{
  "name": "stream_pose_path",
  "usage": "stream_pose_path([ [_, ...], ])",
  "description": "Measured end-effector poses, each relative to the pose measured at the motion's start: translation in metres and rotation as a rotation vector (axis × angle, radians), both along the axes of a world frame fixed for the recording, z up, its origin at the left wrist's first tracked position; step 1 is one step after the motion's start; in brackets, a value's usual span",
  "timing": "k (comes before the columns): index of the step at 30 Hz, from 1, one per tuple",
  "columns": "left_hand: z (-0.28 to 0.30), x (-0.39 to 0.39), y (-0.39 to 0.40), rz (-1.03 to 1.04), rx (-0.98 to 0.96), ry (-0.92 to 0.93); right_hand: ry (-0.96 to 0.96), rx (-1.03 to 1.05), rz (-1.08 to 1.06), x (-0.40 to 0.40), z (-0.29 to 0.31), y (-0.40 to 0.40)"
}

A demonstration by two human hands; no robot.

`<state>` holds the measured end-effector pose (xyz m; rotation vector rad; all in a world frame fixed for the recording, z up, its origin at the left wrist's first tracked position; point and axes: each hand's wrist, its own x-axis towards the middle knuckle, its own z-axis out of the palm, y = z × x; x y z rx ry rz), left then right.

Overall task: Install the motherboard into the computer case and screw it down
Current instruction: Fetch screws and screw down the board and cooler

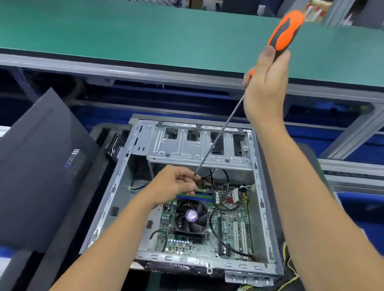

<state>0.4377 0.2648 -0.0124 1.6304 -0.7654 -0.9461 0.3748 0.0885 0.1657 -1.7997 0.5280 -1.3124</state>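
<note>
1. Right hand is wrapped round the lower handle of the screwdriver, well above the computer case. Orange-black handle is up, long shaft slants down-left into the case.
2. Left hand has its fingers curled and pinched together right at the screwdriver tip, inside the case near the far edge of the motherboard. It looks like it is steadying the tip or seating a screw on it. No screw is visible, too small to tell.
3. Motherboard already lies flat on the case floor, below the drive cage, with its CPU fan near the middle of the case. Placement step looks done.
4. Screwing looks underway or just starting at the far edge. Whether other screws are already in, cannot tell.
5. Black cables loop across the board inside the case. Loose wires hang outside its near right corner.
6. Dark side panel leans left of the case, still off. Green conveyor belt runs beyond the case.
</note>
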Motion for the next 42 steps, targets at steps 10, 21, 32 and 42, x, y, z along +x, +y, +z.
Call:
stream_pose_path([
  [10,-0.006,0.011,0.006,0.159,0.009,-0.043,0.027,0.019,0.102,0.016,-0.007,0.014],
  [21,-0.010,0.017,0.005,0.239,0.135,-0.271,0.045,-0.004,0.186,0.025,-0.016,0.028],
  [32,-0.018,0.020,0.007,0.259,0.406,-0.525,0.184,-0.104,0.322,0.033,-0.028,0.042],
  [42,-0.009,0.012,0.008,0.138,0.357,-0.817,0.210,-0.109,0.362,0.027,-0.018,0.038],
])
